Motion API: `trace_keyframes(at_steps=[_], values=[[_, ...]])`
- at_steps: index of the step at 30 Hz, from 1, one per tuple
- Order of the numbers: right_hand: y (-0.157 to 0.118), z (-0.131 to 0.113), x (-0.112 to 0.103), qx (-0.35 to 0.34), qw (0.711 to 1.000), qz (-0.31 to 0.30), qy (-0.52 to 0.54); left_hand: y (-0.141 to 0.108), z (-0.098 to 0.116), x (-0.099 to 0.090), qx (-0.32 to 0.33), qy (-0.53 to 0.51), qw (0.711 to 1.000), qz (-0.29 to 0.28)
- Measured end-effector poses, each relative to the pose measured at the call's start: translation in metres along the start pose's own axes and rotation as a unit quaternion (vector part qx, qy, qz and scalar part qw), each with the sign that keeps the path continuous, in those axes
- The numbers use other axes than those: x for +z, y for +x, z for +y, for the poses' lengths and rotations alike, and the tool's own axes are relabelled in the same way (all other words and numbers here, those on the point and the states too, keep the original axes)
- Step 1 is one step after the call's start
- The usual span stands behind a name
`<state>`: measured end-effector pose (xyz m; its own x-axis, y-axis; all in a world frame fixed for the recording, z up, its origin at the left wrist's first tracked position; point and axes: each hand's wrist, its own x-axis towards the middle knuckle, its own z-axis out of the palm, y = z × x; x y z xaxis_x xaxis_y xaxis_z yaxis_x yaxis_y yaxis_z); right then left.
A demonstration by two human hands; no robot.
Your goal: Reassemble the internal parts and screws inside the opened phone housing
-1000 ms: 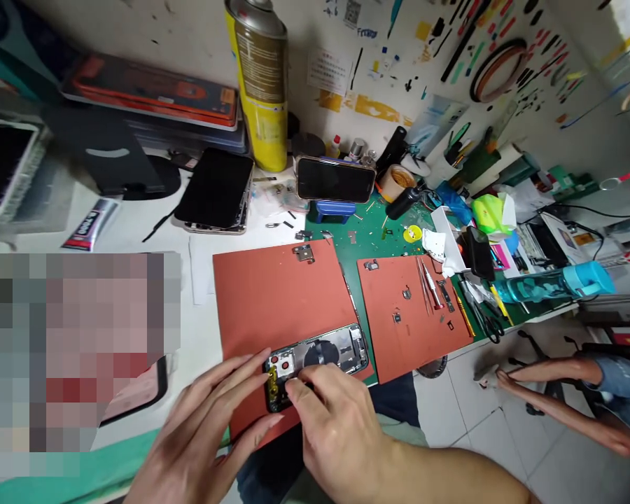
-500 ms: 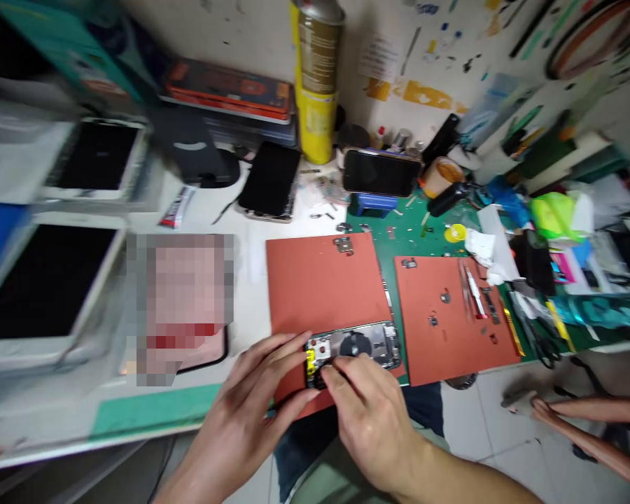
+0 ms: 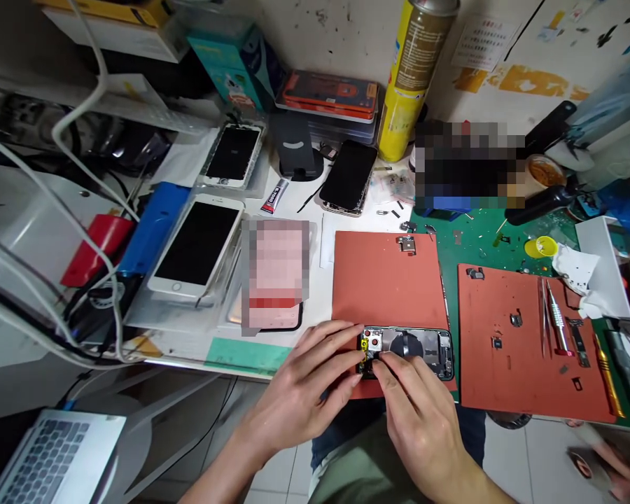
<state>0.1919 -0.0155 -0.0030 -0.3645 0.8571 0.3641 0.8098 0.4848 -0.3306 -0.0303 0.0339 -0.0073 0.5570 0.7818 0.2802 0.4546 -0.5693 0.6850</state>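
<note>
An opened phone housing with its insides bare lies lengthwise on a red-brown mat. Its left end is held by my left hand, fingers along the end and upper corner, thumb at the lower corner. My right hand bends over the lower left part of the housing, thumb and fingertips pinched together just below the camera cutouts. Whatever sits between those fingertips is hidden. A yellow part shows at the housing's left end. Near the mat's top edge lies a small metal phone part.
To the right, a second mat bears tweezers, a screwdriver and small phone parts. Several phones, including a white one, lie left. A spray can stands behind. Cables hang far left; a laptop sits lower left.
The view has swung left, so the bench appears further right and the cables and laptop show. Both hands stay at the left part of the phone housing, with little change in their grip.
</note>
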Motion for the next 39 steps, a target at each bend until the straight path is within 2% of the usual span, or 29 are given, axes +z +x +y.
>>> trace_keyframes(at_steps=[4, 12, 39], values=[[0.0001, 0.0024, 0.0011, -0.013, 1.000, 0.004, 0.010, -0.0014, -0.0016, 0.0004, 0.020, -0.009, 1.000, 0.018], [-0.0028, 0.0029, 0.0003, -0.004, 1.000, 0.000, 0.005, -0.0002, -0.0010, 0.0000, 0.016, -0.020, 0.999, 0.035], [-0.0002, 0.0011, 0.0013, -0.021, 0.997, 0.020, 0.073, 0.0014, -0.0014, 0.0010, 0.023, -0.012, 0.999, 0.026]])
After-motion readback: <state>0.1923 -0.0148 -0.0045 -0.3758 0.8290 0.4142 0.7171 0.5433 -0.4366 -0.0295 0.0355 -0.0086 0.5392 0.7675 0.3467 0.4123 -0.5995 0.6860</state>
